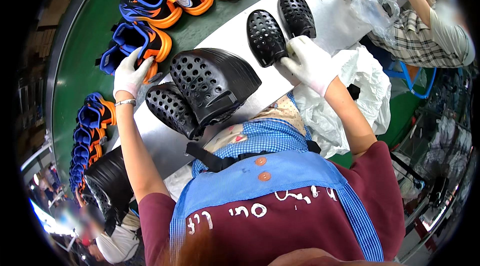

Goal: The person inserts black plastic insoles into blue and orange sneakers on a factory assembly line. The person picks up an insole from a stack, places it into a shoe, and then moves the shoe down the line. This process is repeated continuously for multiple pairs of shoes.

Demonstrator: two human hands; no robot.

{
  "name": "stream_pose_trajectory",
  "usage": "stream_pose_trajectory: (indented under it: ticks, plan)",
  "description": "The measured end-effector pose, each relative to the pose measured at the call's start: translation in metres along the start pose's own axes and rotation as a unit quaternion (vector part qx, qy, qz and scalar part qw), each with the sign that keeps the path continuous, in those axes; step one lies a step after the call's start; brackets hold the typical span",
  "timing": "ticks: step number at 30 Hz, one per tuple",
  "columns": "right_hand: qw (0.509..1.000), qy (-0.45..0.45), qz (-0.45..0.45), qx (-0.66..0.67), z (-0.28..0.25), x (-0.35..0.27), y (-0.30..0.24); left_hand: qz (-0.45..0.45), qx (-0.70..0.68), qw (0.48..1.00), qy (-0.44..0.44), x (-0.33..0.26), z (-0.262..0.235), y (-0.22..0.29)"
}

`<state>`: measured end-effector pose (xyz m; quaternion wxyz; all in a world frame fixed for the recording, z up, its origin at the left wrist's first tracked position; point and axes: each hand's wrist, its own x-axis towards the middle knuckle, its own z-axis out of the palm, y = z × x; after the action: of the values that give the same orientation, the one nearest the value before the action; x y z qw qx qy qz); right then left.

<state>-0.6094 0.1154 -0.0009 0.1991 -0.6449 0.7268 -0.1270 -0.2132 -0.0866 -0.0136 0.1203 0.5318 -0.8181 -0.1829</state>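
The gloved right hand point(307, 61) presses flat, fingers spread, on a perforated black rubber clog point(265, 36); the gloved left hand point(130, 73) grips a blue-orange sneaker point(137, 41).

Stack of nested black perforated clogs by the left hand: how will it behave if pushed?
The stack of black clogs leans already, so probably tips or slides apart. Many holes suggest moulded foam: likely light. The steel table looks smooth, so it may skid.
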Motion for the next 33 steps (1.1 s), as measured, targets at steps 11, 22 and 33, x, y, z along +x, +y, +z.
stream_pose_trajectory:
  ticks: [11,22,33]
  plan:
    - [0.992,-0.007,-0.125,0.025,-0.011,0.027,-0.011,-0.081,0.071,0.994,-0.007,-0.026,0.001,0.009]
    - [0.994,-0.043,-0.098,-0.008,-0.006,0.034,-0.013,-0.039,0.057,0.996,0.064,-0.06,-0.012,0.005]
    - [0.995,-0.008,-0.09,-0.043,-0.007,0.039,-0.011,-0.019,-0.035,0.996,0.079,-0.088,-0.022,-0.011]
